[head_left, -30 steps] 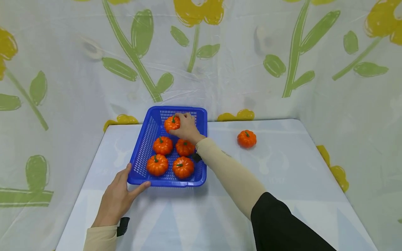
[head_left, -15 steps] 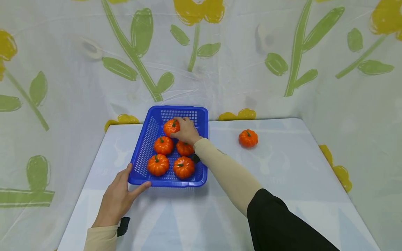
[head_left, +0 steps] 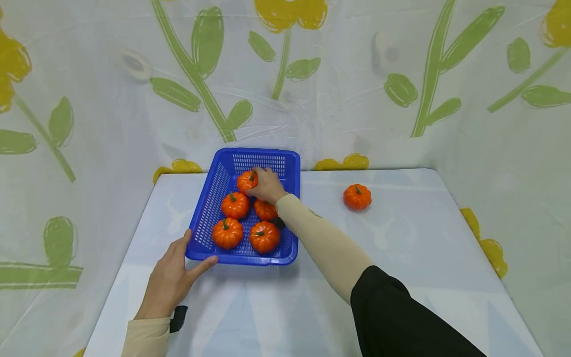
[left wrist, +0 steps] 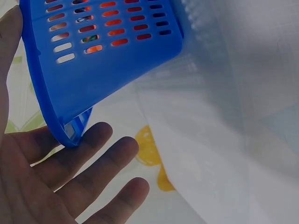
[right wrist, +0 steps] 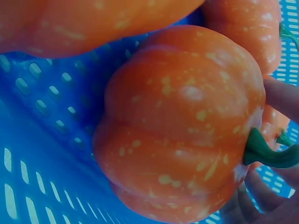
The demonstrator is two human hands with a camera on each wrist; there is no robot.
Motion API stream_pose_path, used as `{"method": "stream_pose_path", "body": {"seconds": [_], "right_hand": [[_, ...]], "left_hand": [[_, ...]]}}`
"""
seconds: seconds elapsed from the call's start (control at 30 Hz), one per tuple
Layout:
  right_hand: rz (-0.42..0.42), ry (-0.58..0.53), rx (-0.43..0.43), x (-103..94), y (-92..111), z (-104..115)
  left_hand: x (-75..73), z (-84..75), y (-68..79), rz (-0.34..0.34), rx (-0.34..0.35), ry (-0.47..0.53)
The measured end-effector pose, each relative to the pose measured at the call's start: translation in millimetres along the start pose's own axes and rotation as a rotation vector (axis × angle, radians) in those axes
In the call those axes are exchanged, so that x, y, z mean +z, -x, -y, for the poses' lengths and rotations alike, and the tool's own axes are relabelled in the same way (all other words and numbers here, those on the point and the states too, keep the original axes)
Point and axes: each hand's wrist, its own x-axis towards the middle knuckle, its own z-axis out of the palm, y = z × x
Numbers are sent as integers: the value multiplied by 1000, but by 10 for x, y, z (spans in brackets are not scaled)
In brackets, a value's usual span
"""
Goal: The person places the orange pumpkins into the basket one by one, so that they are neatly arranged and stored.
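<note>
A blue plastic basket with slotted walls holds several small orange pumpkins with green stems. In its far part my right hand grips one pumpkin from the right side. A nearer pumpkin fills the right wrist view and hides most of the fingers and what they hold. My left hand is at the basket's near left corner, its thumb on the front rim. In the left wrist view the other fingers are spread and nearly straight beside the basket wall.
One more pumpkin sits on the white table, right of the basket. A cloth printed with yellow flowers and green leaves hangs behind the table and along its sides.
My right hand has come slightly nearer and lower into the basket with its pumpkin. The left hand keeps its place at the corner. The whole head view has shifted a little.
</note>
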Motion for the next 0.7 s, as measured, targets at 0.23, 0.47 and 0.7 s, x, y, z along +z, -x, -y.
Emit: {"method": "stream_pose_path", "body": {"seconds": [0.23,0.47,0.7], "right_hand": [[-2,-10,4,-7,26,-7],[44,-100,-44,6,23,28],[69,-48,-77,7,18,77]], "left_hand": [[-5,-17,-2,6,-11,-10],[-9,-25,-1,22,-23,5],[-9,-3,13,-11,9,15]]}}
